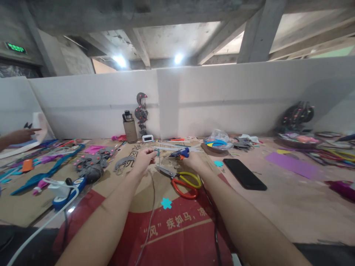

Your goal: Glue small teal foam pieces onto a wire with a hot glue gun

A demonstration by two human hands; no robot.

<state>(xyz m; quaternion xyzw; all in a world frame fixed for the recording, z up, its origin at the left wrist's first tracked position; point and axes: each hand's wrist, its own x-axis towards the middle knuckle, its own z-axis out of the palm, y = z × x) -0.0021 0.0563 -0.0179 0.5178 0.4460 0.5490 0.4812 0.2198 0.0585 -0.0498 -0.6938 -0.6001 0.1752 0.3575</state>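
Note:
My left hand [146, 159] is closed in a pinch on a small teal piece [158, 152] at its fingertips. A thin grey string [153, 201] runs from near that hand down over the cardboard toward me. My right hand [192, 159] is wrapped round a blue glue gun [182, 152], its nozzle pointing left toward the teal piece. Scissors [184, 181] with one red and one yellow handle lie between my forearms. Nearer to me is a flat turquoise flower-shaped cutout [166, 203], and a similar cutout [218, 163] lies right of my right hand.
Red-and-brown cardboard [177, 229] covers the middle of the table. On the right lie a black phone [244, 173] and purple sheet [291, 165]. A blue power strip [69, 193] and grey yarn pieces [94, 162] sit left. A bottle [129, 127] stands behind; another person's hand [26, 133] is far left.

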